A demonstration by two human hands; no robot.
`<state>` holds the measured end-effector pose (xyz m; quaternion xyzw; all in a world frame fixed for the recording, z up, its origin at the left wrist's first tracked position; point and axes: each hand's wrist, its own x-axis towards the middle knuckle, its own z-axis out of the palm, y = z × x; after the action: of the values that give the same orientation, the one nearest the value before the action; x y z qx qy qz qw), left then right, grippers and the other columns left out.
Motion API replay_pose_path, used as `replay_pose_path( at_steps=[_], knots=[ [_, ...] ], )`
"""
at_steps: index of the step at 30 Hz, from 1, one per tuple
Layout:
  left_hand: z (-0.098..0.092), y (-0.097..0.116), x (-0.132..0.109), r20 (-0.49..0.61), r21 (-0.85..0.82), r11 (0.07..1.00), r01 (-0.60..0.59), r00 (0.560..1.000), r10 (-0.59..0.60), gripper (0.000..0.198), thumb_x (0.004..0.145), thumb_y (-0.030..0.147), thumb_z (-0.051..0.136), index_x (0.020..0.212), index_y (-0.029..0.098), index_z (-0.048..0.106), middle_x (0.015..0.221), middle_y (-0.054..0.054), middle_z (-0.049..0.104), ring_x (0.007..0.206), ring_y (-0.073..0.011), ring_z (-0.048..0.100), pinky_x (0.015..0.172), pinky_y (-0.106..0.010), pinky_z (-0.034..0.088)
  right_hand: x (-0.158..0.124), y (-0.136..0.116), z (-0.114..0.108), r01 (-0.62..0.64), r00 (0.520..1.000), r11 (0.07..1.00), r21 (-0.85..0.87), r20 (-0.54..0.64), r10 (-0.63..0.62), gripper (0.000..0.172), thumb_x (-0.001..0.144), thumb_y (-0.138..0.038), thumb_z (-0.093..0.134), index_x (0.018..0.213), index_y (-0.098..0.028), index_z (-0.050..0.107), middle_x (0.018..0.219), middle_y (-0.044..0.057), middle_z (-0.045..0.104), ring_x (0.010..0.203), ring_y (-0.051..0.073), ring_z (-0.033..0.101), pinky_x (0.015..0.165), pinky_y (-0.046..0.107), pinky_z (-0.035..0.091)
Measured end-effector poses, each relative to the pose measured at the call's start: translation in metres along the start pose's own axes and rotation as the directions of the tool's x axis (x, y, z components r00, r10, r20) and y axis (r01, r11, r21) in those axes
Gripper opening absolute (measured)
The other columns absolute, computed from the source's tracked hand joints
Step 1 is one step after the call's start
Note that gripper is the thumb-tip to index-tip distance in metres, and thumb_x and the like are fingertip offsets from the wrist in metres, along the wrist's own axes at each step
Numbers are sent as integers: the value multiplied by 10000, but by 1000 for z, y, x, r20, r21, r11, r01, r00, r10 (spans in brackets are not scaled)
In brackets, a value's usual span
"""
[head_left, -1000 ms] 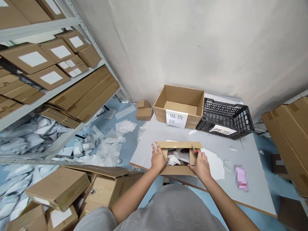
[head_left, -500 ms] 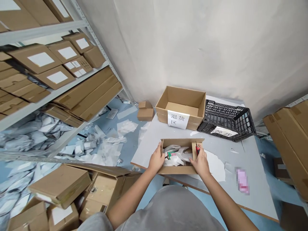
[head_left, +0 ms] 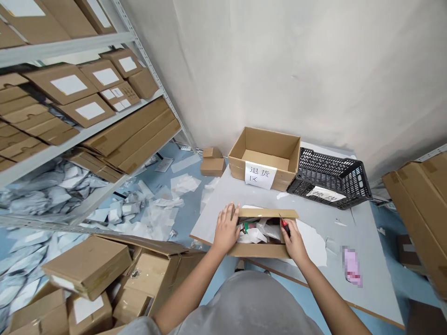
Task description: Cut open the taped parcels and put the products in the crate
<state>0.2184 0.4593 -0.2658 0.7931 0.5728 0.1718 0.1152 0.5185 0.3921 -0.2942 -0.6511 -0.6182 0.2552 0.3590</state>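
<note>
A small open cardboard box sits at the near edge of the grey table, stuffed with crumpled white paper and a green-and-red item. My left hand lies against the box's left side, fingers spread over its left flap. My right hand rests at the box's right side, closed round a small red-handled cutter whose tip points up over the box's far flap.
A larger open carton with a paper label and a black plastic crate stand at the table's far edge. A pink item lies at right. Shelves of flat cartons fill the left; boxes and paper scraps litter the floor.
The box's far flap has folded inward over the contents. My left hand slid from the near-left corner up along the left flap. My right hand shifted slightly with the cutter.
</note>
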Motion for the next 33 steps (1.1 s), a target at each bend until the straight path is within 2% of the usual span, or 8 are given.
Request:
replay_pose_path(
  at_steps=[7, 12, 14, 17, 22, 27, 30, 33],
  knots=[
    [-7, -5, 48, 144, 88, 996, 9, 989, -22, 502, 932, 159, 663, 1424, 251, 618, 1606, -164, 482, 1384, -340, 568, 1052, -471, 567, 15, 12, 4, -25, 999, 999, -38, -49, 23, 450, 1071, -406, 398, 1425, -202, 584, 1564, 173, 567, 1460, 310, 521, 1212, 552, 432],
    [-7, -10, 74, 273, 74, 997, -27, 962, 6, 120, 947, 200, 679, 1036, 230, 754, 1202, -146, 697, 1196, -308, 645, 994, -395, 541, 15, 15, -5, -45, 998, 994, -100, -48, 40, 569, 962, -330, 514, 1518, -212, 483, 1543, 160, 568, 1424, 316, 529, 1186, 536, 454],
    [-8, -12, 84, 309, 82, 997, 12, 950, -37, 180, 1010, 221, 583, 944, 227, 751, 1031, -122, 717, 1074, -284, 680, 927, -362, 527, 14, 10, -12, 12, 999, 987, -159, -29, -17, 511, 921, -304, 568, 1426, -231, 541, 1541, 149, 549, 1413, 323, 516, 1164, 521, 467],
    [-10, -14, 98, 320, 108, 993, 57, 943, -89, 236, 1054, 270, 530, 942, 237, 735, 1024, -96, 734, 1007, -259, 696, 849, -323, 498, 12, 3, -19, 32, 999, 976, -215, -9, -34, 326, 901, -313, 616, 1218, -236, 621, 1363, 138, 606, 1241, 318, 605, 1039, 471, 538],
    [-1, -8, 98, 210, 65, 984, 165, 962, -175, 157, 1047, 262, 554, 1119, 231, 690, 1149, -94, 721, 1044, -258, 685, 847, -326, 501, 12, 2, -19, -48, 999, 996, -70, -6, 48, 235, 998, -364, 494, 1065, -231, 675, 1064, 102, 658, 1018, 287, 676, 956, 436, 561],
    [7, 3, 69, -83, -19, 987, 158, 984, -160, 227, 1001, 244, 619, 1224, 204, 599, 1212, -107, 631, 1131, -283, 627, 955, -386, 524, 13, 9, -16, -134, 985, 990, 53, -103, 139, 388, 1046, -477, 461, 1193, -210, 701, 1211, 150, 731, 1173, 306, 686, 1079, 477, 526],
    [6, 2, 55, -91, -63, 993, 100, 990, -106, 141, 992, 198, 606, 1128, 233, 621, 1144, -85, 621, 1126, -283, 614, 968, -400, 537, 16, 15, -13, -175, 968, 981, 82, -168, 187, 486, 1051, -534, 441, 1296, -192, 684, 1341, 174, 723, 1280, 311, 659, 1136, 502, 495],
    [-1, -2, 48, -82, -108, 987, 116, 989, -125, 247, 990, 134, 551, 1179, 257, 654, 1237, -92, 620, 1171, -275, 621, 977, -391, 553, 21, 21, -12, -143, 972, 986, 89, -174, 157, 551, 1039, -553, 432, 1385, -186, 655, 1463, 174, 666, 1412, 297, 581, 1198, 500, 445]
  ],
)
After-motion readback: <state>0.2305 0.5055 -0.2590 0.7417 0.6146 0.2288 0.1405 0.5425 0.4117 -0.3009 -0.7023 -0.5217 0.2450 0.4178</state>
